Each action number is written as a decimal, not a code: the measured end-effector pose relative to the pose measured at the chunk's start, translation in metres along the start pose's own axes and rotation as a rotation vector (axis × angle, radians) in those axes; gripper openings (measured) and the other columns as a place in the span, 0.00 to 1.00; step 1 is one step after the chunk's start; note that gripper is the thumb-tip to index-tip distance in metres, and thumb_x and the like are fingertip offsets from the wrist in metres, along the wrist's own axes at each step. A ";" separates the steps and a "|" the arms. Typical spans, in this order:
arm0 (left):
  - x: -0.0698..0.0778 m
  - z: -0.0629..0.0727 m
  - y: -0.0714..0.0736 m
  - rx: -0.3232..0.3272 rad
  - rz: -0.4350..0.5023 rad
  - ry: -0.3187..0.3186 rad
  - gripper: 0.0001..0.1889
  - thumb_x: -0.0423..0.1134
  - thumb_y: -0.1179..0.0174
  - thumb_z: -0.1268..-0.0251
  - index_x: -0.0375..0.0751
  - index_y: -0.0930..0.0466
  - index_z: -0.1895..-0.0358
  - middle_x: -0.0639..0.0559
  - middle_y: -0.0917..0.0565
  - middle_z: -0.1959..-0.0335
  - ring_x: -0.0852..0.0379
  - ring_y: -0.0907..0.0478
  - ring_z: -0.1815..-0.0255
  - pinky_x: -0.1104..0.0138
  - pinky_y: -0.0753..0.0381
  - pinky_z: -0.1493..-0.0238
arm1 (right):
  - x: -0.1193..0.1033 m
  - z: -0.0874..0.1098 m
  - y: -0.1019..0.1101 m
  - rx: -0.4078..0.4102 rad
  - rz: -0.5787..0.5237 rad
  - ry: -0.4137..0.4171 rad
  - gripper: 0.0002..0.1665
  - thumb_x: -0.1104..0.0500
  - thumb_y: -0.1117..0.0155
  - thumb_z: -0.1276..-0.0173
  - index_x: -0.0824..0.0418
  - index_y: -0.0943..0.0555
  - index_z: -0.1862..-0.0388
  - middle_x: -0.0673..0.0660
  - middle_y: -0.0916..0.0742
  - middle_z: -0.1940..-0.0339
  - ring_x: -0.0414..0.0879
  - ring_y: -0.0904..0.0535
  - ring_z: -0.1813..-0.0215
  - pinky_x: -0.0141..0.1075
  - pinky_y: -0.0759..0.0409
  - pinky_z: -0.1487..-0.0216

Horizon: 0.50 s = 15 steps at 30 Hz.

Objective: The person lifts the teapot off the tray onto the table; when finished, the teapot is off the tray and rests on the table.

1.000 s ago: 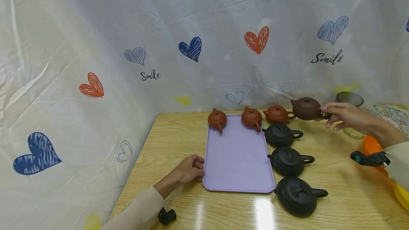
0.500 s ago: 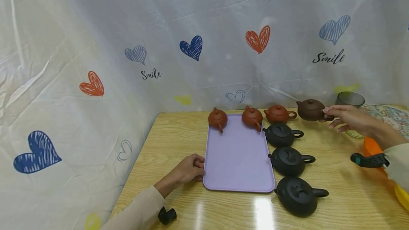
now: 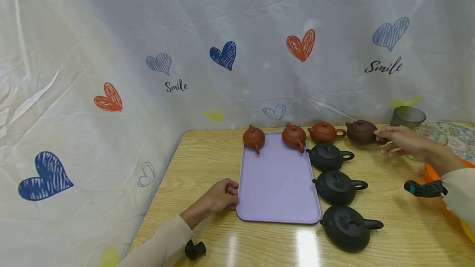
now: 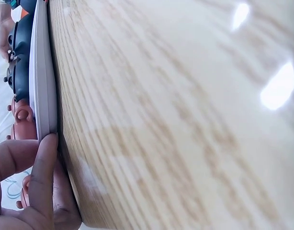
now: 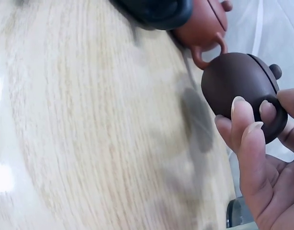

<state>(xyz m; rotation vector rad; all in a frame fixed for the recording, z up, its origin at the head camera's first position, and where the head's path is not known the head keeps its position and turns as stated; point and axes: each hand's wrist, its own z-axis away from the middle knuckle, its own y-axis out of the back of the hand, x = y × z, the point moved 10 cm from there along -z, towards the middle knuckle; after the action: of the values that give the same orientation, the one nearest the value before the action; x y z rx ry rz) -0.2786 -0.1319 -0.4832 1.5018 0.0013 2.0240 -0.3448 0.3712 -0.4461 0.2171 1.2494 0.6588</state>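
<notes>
My right hand (image 3: 402,140) pinches the handle of a dark brown teapot (image 3: 360,132) at the back right; in the right wrist view the thumb and fingertips close around its handle loop. The teapot's shadow (image 5: 197,120) falls on the table beside it. Left of it stands a red-brown teapot (image 3: 323,132). My left hand (image 3: 222,196) grips the left edge of a lilac tray (image 3: 278,184), fingertips at its rim in the left wrist view. Two red-brown teapots, one at the back left (image 3: 254,138) and one at the back right (image 3: 294,137), sit at the tray's far corners.
Black teapots, far (image 3: 326,157), middle (image 3: 337,187) and near (image 3: 348,228), line the tray's right side. At the right are a glass (image 3: 408,116), a patterned round plate (image 3: 454,137) and an orange container (image 3: 432,175). A curtain hangs behind the table.
My right hand has moved the dark brown teapot a little right, away from the red-brown one, then lower toward the table. The left hand and tray stay put.
</notes>
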 end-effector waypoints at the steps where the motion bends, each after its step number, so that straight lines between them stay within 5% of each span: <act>1: 0.000 0.000 0.000 -0.001 -0.001 -0.001 0.22 0.26 0.40 0.38 0.26 0.31 0.41 0.40 0.24 0.56 0.53 0.21 0.63 0.62 0.11 0.61 | 0.001 -0.001 -0.001 -0.001 -0.004 0.002 0.39 0.44 0.67 0.16 0.75 0.47 0.25 0.66 0.28 0.37 0.40 0.16 0.58 0.40 0.13 0.56; 4: 0.001 0.000 -0.001 -0.006 -0.005 -0.003 0.22 0.26 0.40 0.38 0.26 0.31 0.41 0.40 0.24 0.56 0.53 0.21 0.63 0.62 0.11 0.61 | 0.003 -0.002 -0.003 0.006 -0.008 -0.003 0.37 0.45 0.67 0.16 0.75 0.45 0.27 0.72 0.31 0.34 0.40 0.16 0.58 0.41 0.13 0.57; 15: 0.000 0.000 0.000 -0.010 -0.003 0.001 0.22 0.26 0.40 0.38 0.26 0.31 0.41 0.40 0.24 0.56 0.53 0.21 0.62 0.62 0.11 0.61 | 0.010 -0.006 -0.003 -0.001 -0.026 -0.024 0.36 0.44 0.64 0.16 0.75 0.40 0.31 0.60 0.22 0.41 0.43 0.16 0.59 0.42 0.12 0.58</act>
<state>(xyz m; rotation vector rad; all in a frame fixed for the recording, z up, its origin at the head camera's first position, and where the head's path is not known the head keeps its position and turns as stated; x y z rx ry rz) -0.2787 -0.1316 -0.4835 1.4938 -0.0058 2.0195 -0.3479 0.3733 -0.4575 0.2070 1.2266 0.6332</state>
